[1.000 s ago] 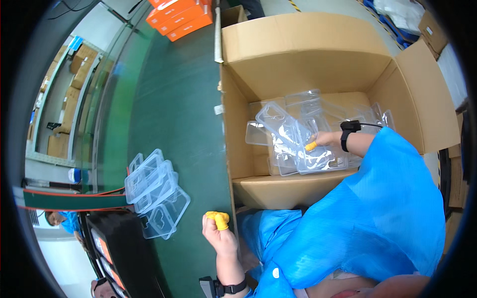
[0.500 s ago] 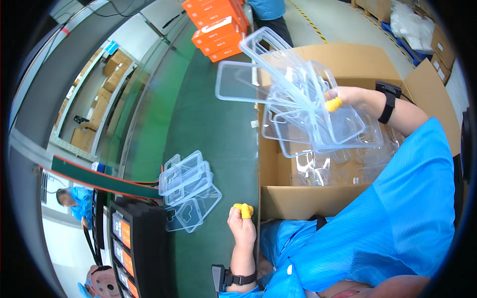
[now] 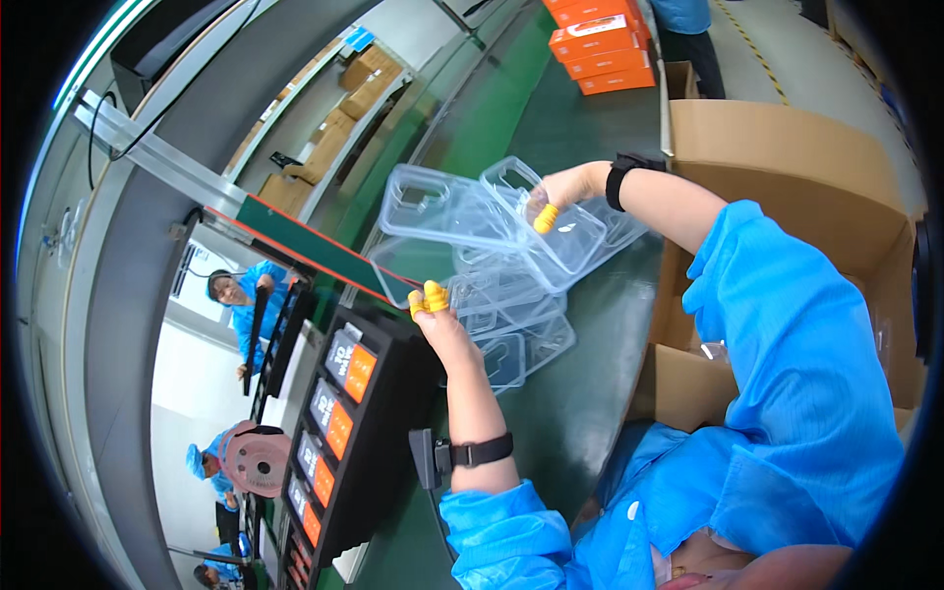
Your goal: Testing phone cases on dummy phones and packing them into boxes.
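Note:
My right hand, with a yellow finger cot, grips a fanned-out bunch of clear plastic blister trays above the green table. Some of these rectangular trays have moulded recesses. Beneath the bunch lie more clear trays, overlapping in a loose pile; where the bunch ends and the pile begins is hard to make out. Beside the left corner of the bunch is my left hand, its fingers curled and wearing yellow cots. Whether those fingers pinch a tray edge is hidden.
A large open cardboard box stands right of the table. Left of the trays is a black rack holding orange-and-white labelled packs. Orange boxes are stacked at the far end. A green, red-edged bar crosses behind. Other people work beyond.
My right hand has carried the bunch of clear trays leftward from over the cardboard box to the pile on the table. My left hand has moved up beside the trays. The view has turned.

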Motion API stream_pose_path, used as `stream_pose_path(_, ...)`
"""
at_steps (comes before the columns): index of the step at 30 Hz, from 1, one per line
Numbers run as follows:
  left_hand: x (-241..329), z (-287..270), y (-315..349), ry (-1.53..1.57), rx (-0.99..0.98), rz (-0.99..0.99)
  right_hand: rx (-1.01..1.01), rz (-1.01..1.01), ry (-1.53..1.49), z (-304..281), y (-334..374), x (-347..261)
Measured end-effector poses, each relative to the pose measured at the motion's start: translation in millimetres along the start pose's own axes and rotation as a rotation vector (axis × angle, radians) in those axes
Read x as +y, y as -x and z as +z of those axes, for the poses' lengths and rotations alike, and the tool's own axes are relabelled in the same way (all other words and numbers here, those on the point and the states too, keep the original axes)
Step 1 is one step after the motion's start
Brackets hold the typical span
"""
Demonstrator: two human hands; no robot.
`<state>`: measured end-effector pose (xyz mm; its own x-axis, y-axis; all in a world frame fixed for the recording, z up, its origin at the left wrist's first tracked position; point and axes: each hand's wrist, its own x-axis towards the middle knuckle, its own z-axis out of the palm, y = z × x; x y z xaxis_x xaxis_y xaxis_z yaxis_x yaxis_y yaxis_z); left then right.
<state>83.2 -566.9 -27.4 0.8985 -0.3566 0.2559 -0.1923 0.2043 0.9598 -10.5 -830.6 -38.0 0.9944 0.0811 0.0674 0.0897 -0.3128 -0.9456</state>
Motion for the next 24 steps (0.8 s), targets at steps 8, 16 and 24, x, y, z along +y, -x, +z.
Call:
stream_pose_path(8, -8.8, -2.1, -19.8, -0.051, 0.077, -0.154, 0.447, 0.348, 0.303, 9.8, 13.1, -38.2)
stream_pose_path(16, -32.0, -27.3, -7.2, -0.056, 0.023, -0.593, 0.421, 0.081, 0.333, 7.1, -8.8, -4.0)
stream_pose_path(24, -36.1, -43.8, 2.7, -0.435, -0.085, -0.386, 0.718, 0.037, 0.323, 2.1, -5.9, 11.4)
